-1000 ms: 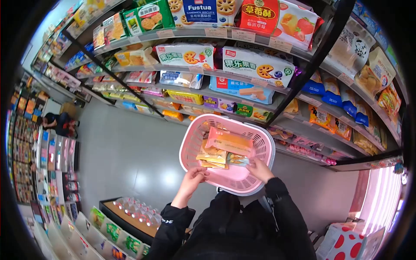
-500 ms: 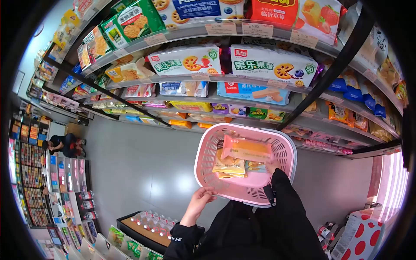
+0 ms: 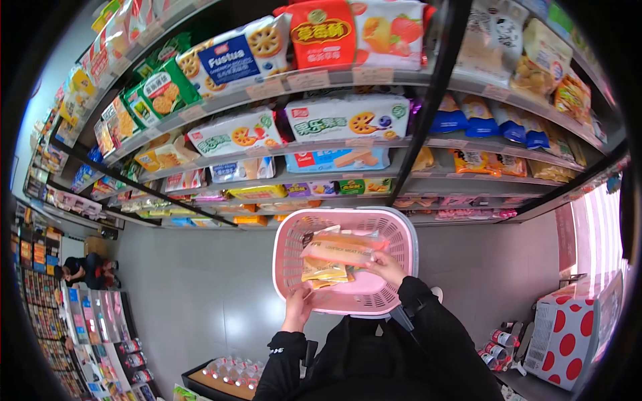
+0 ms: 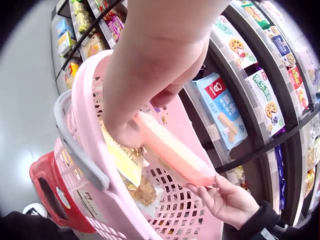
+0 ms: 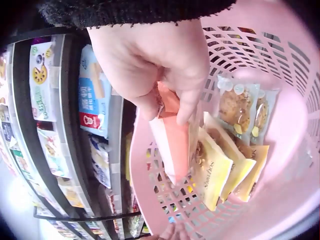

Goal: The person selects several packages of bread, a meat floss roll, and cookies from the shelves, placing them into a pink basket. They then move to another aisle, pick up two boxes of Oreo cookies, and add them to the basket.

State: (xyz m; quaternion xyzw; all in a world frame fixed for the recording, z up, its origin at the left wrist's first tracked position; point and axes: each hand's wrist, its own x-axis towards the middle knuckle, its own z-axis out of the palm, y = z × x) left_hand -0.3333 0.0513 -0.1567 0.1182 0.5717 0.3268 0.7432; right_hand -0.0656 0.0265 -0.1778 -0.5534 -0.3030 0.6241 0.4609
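A pink basket (image 3: 409, 257) with slotted walls is in front of the person. My right hand (image 3: 388, 269) pinches one end of a long pink snack packet (image 3: 338, 247) lying slantwise inside it. In the right wrist view, thumb and fingers close on the wrapper of this pink packet (image 5: 172, 145). Beside it are yellow packets (image 5: 215, 172) and clear-wrapped round cookies (image 5: 236, 107). My left hand (image 3: 299, 304) grips the basket's near-left rim with curled fingers. In the left wrist view, my left hand (image 4: 125, 130) overlaps the packet's far end, its fingertips partly hidden.
Shelves (image 3: 234, 160) of packaged biscuits rise just beyond the basket. A red container (image 4: 55, 190) shows below the basket. Bottles stand on a low stand (image 3: 231, 387) at near left; a red-dotted box (image 3: 562, 341) is at right. A person (image 3: 90, 271) sits far left.
My right hand has shifted from beside the small clear packets to the pink packet's end and now pinches it. My left hand stays at the basket's near-left rim. The head view has swung.
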